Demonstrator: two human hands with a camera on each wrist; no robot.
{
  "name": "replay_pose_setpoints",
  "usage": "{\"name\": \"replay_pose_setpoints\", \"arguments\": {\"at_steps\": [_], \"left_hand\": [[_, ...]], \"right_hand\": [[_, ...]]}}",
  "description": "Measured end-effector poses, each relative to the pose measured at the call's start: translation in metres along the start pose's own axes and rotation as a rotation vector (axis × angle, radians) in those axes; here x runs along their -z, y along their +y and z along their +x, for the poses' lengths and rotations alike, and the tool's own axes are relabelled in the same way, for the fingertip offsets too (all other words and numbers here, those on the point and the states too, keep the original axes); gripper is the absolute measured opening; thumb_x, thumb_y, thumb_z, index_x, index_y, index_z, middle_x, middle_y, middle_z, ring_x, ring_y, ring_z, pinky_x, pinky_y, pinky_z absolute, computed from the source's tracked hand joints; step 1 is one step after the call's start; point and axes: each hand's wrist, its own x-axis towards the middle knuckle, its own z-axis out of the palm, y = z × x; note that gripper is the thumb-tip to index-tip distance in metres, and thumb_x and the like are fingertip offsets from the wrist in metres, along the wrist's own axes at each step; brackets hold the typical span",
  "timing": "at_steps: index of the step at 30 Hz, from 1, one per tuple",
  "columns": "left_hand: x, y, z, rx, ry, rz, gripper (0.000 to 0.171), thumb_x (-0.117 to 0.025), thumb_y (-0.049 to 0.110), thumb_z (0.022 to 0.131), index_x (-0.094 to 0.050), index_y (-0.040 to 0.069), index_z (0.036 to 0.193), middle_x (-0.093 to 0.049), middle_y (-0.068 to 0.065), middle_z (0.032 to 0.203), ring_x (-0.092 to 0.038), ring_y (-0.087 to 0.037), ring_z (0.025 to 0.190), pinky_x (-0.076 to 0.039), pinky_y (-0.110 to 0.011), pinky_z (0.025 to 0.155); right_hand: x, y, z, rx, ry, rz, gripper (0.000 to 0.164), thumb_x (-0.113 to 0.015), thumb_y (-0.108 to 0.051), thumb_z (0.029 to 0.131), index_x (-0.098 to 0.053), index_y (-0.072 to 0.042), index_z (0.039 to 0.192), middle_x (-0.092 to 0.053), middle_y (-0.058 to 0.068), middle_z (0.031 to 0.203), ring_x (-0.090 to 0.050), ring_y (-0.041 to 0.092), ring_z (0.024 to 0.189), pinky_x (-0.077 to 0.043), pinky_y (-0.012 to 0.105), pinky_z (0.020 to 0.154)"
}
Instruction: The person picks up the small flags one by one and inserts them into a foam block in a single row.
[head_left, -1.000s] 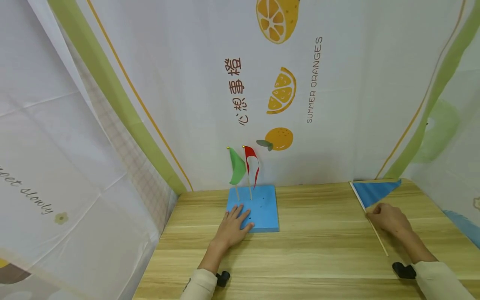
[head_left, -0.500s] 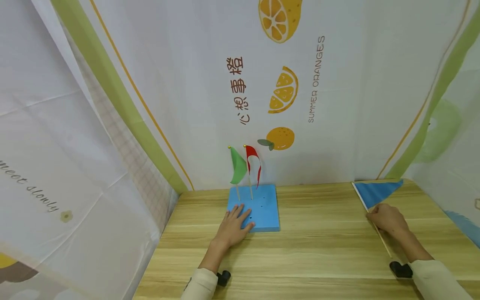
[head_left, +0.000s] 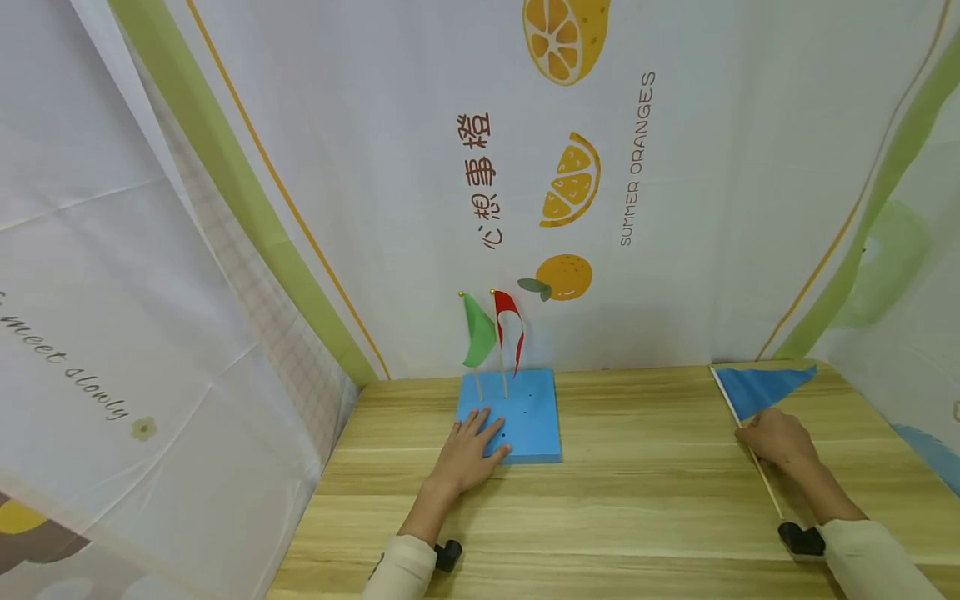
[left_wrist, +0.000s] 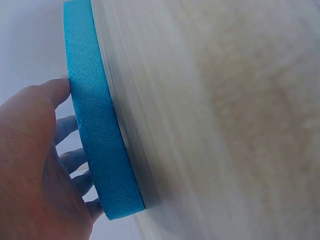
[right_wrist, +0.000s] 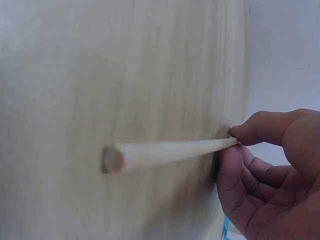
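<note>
A blue foam block (head_left: pixel 525 412) lies on the wooden table (head_left: pixel 637 492) near the back wall. A green flag (head_left: pixel 477 333) and a red flag (head_left: pixel 508 329) stand upright in its far left corner. My left hand (head_left: pixel 468 454) rests flat on the block's near left part, fingers straight; in the left wrist view the left hand (left_wrist: pixel 35 160) lies along the block's (left_wrist: pixel 97 135) top. At the far right my right hand (head_left: pixel 776 437) pinches the wooden stick (head_left: pixel 765 483) of a blue flag (head_left: pixel 761 387) lying on the table. The right wrist view shows thumb and fingers (right_wrist: pixel 260 145) closed on that stick (right_wrist: pixel 170 152).
Printed cloth walls close in the table on the left, back and right. The block has several open holes (head_left: pixel 525 400) to the right of the standing flags. Bare wood lies between the block and the right hand.
Both hands stay where they were. The view has shifted slightly, and the blue flag and its stick sit almost unchanged on the table.
</note>
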Motion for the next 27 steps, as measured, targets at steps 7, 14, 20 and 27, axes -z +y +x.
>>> {"name": "replay_pose_setpoints", "arguments": {"at_steps": [7, 14, 20, 27], "left_hand": [[0.001, 0.001, 0.000, 0.006, -0.007, -0.002, 0.061, -0.054, 0.049, 0.110, -0.050, 0.016, 0.161, -0.034, -0.016, 0.173, -0.027, -0.041, 0.163, -0.024, -0.064, 0.132], [0.001, 0.000, -0.001, 0.004, -0.009, 0.001, 0.061, -0.054, 0.049, 0.110, -0.050, 0.016, 0.161, -0.034, -0.017, 0.173, -0.028, -0.042, 0.163, -0.025, -0.064, 0.132], [0.001, 0.001, -0.001, 0.005, -0.008, -0.004, 0.061, -0.054, 0.049, 0.110, -0.051, 0.016, 0.161, -0.034, -0.017, 0.173, -0.028, -0.042, 0.163, -0.024, -0.064, 0.132], [-0.001, 0.000, 0.000, 0.007, -0.013, 0.010, 0.061, -0.054, 0.049, 0.110, -0.050, 0.016, 0.161, -0.034, -0.016, 0.173, -0.027, -0.041, 0.163, -0.025, -0.064, 0.132]], "right_hand": [[0.000, 0.000, -0.001, -0.002, 0.012, 0.004, 0.046, -0.063, -0.022, 0.095, -0.048, -0.020, 0.051, -0.044, -0.007, 0.044, -0.048, 0.014, 0.043, -0.037, 0.027, 0.045], [0.002, -0.004, -0.001, -0.012, 0.035, 0.023, 0.045, -0.061, -0.020, 0.094, -0.049, -0.020, 0.052, -0.047, -0.007, 0.045, -0.049, 0.014, 0.044, -0.036, 0.027, 0.045], [0.003, -0.009, -0.001, 0.010, 0.051, 0.060, 0.047, -0.057, -0.018, 0.098, -0.048, -0.019, 0.052, -0.045, -0.007, 0.046, -0.043, 0.013, 0.045, -0.031, 0.025, 0.045], [0.009, -0.023, 0.001, 0.025, 0.090, 0.079, 0.044, -0.057, -0.020, 0.102, -0.054, -0.015, 0.058, -0.058, -0.002, 0.053, -0.053, 0.016, 0.052, -0.036, 0.029, 0.050]]}}
